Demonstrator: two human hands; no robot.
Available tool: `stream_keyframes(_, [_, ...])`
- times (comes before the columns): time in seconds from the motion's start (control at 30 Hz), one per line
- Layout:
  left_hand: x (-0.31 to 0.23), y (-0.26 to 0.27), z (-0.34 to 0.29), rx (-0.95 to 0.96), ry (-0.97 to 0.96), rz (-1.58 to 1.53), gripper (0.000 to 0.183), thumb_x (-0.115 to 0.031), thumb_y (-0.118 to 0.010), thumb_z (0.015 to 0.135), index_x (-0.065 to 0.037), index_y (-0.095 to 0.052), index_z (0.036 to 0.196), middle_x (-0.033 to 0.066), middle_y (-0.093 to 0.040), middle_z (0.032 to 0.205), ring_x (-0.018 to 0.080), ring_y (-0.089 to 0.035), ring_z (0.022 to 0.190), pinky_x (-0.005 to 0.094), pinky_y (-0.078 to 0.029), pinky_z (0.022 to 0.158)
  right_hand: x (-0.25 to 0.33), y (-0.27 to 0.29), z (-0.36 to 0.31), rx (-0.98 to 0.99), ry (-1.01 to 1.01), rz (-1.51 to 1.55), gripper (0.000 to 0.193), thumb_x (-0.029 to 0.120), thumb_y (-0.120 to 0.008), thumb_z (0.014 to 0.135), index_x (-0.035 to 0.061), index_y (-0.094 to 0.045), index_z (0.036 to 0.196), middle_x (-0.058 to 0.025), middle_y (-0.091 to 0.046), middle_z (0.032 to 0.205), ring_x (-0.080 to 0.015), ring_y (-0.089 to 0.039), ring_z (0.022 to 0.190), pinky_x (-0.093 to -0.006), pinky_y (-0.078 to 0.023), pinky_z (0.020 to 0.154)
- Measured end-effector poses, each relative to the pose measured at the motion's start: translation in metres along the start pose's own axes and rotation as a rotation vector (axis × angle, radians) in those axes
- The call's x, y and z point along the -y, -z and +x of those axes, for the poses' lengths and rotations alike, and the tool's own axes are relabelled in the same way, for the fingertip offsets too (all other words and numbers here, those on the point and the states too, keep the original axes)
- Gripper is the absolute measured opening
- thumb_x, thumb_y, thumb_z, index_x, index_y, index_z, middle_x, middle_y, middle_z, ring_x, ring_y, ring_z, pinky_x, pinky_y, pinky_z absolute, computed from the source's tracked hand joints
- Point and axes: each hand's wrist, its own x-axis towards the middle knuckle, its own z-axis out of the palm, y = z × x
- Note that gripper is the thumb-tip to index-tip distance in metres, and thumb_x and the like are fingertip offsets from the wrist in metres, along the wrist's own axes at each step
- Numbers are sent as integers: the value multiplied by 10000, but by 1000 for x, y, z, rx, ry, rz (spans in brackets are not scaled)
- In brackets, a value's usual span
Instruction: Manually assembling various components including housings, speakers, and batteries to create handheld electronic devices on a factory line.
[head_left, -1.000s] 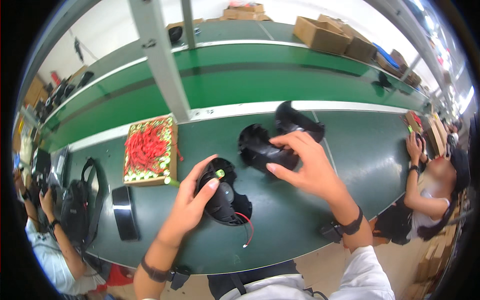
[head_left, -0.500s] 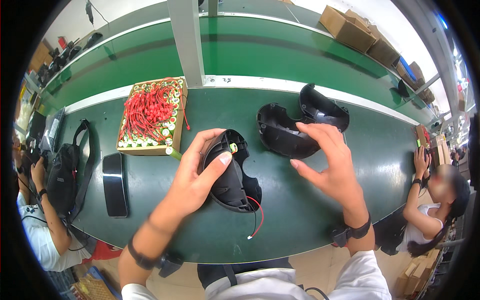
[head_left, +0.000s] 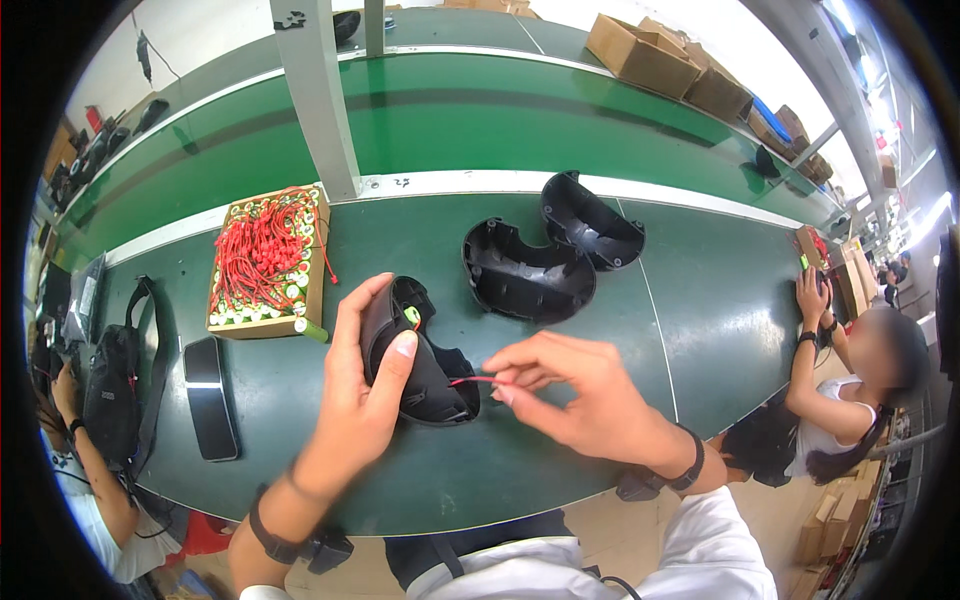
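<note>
Black plastic shell [head_left: 418, 385] sits just below and left of the middle of the frame, tilted in your left hand [head_left: 352, 392], its hollow side partly facing you. Your left fingers wrap its outer wall and the thumb presses on the near edge, just below a small green cell [head_left: 412, 316] seated inside. Your right hand [head_left: 575, 388] is at the centre right, thumb and forefinger nearly closed in a pinch on the red wire [head_left: 472, 379], which runs out of the shell's lower part. You hold it almost level; its far end is hidden at your fingertips, so I cannot tell whether you grip the plug or the wire itself.

The step in hand looks like handling the wire while the shell is steadied. As I judge it, the next move calls for a firm left hold and a light right pinch, guiding the wire without straining where it leaves the shell.

Two more black shells, one nearer [head_left: 530, 275] and one farther [head_left: 598, 225], lie touching or nearly so at the upper middle, well within your right hand's reach. The cardboard box [head_left: 317, 255] of red-wired cells stands at the upper left.
</note>
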Motion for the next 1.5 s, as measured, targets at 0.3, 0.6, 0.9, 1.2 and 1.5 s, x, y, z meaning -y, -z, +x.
stream_keyframes(0.3, [-9,-19,9,-32,-105,249,507,-132,-579,1033,62,-459,1486,200,-532,1437,291,-507,1364,388,-351,1192,10,11,-18,-150,95,-286,146,97,-797,919,73,-812,1061,-107,-767,924,-243,-743,788,-346,-600,692])
stream_keyframes(0.6, [10,6,-15,-80,-95,271,538,-89,-463,1059,64,-370,1567,195,-417,1605,314,-371,1513,424,-230,1268,-6,-24,-12,-4,135,-168,222,87,-602,1027,-11,-674,1212,-203,-709,976,-418,-706,919,-489,-587,776])
stream_keyframes(0.9, [12,-12,6,-105,-286,399,613,-38,-681,934,83,-446,1488,266,-524,1434,397,-565,1286,433,-424,1134,6,-10,-9,-24,-12,-180,125,92,-706,968,20,-714,1070,-165,-733,906,-346,-733,787,-422,-580,687])
stream_keyframes(1.2, [5,-3,0,-63,-267,424,654,-45,-689,925,75,-416,1506,269,-506,1466,402,-544,1315,457,-416,1139,1,-20,5,-85,-164,-5,113,39,-801,913,-19,-715,959,-96,-749,872,-122,-726,774,-271,-567,690])
stream_keyframes(1.5, [11,-4,0,-52,-331,432,671,-34,-696,907,74,-421,1509,273,-503,1489,412,-528,1347,469,-402,1156,-10,-23,8,-103,-87,-73,198,-1,-769,918,1,-773,1116,-107,-757,915,-163,-736,774,-295,-569,706])
